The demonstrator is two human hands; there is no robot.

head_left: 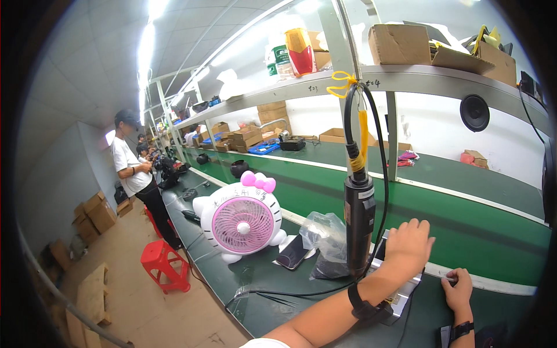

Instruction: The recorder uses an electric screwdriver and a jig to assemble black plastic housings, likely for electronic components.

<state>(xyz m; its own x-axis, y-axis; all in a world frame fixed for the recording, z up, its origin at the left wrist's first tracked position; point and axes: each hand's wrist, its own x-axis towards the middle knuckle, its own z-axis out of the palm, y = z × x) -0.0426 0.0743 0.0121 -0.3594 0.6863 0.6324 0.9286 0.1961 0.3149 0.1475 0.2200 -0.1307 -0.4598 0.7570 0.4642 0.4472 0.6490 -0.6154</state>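
Note:
My left hand [409,246] reaches over a silver metal fixture [406,293], its fingers stretched out and slightly apart. Its palm side is hidden, and I see nothing held in it. To its right, my right hand [458,288] is closed in a pinch near the bench's pale edge strip; a small piece between thumb and finger is too small to name. Just left of my left hand, a black electric screwdriver [360,223] hangs upright on its cable. Behind my left forearm lies a clear plastic bag [326,235] with dark contents at its bottom.
A white and pink cat-shaped fan [243,226] stands left on the green bench, beside a phone [292,252]. Black cables [301,294] cross the bench front. A shelf [441,78] carries cardboard boxes. A red stool [165,264] and a standing person [136,168] are at left.

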